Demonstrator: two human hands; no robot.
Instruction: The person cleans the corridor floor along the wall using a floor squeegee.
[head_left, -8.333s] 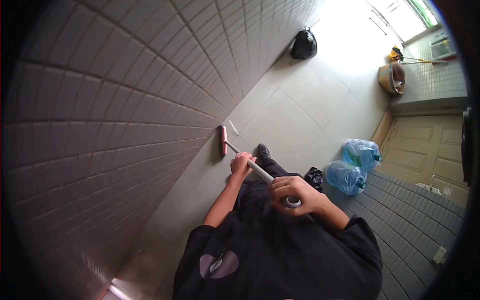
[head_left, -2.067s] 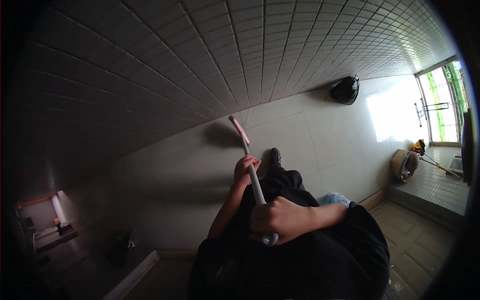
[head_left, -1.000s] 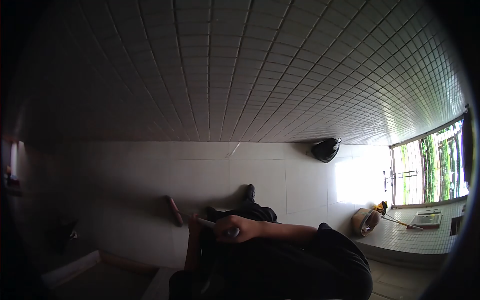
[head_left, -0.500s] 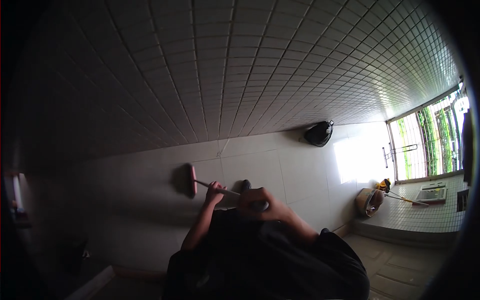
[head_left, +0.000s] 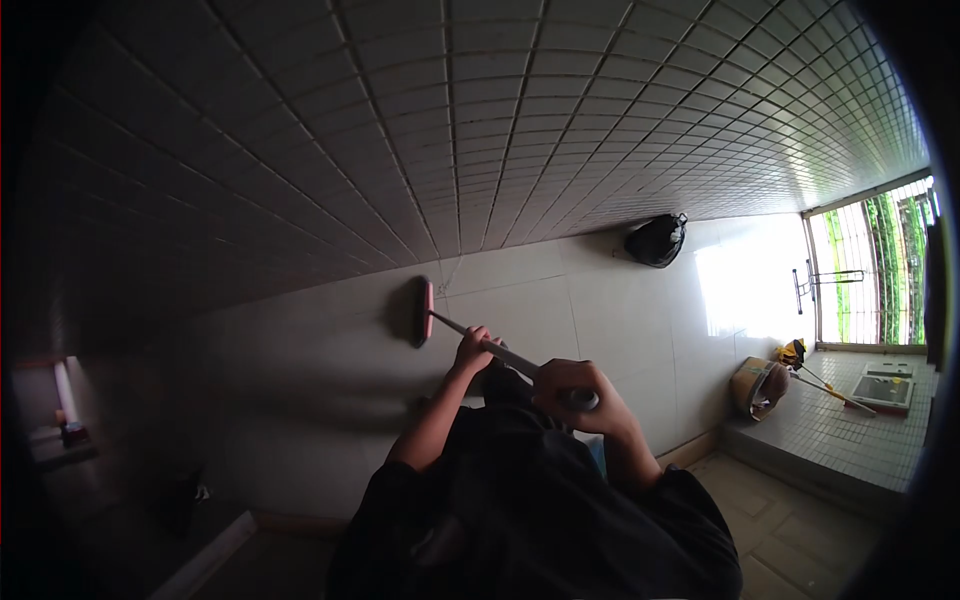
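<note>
A broom with a pinkish-red head (head_left: 428,312) and a long grey handle (head_left: 511,358) slants across the pale tiled floor. My left hand (head_left: 475,350) is wrapped round the lower part of the handle. Higher up, my right hand (head_left: 578,393) grips it near the rounded top end, which pokes out past the fingers. The head rests on the floor near the foot of the wall. A small scatter of debris (head_left: 444,286) lies just right of it, too fine to name.
A tiled wall (head_left: 480,130) runs along the floor's far side. A black plastic bag (head_left: 657,241) stands against it. To the right are a round bin (head_left: 760,388), a raised tiled ledge (head_left: 840,430) and a barred window (head_left: 880,265). The left side is very dark.
The broom head has moved right and toward the wall, close to the debris. Both hands have shifted right with the handle, still gripping it. The camera view has also shifted somewhat.
</note>
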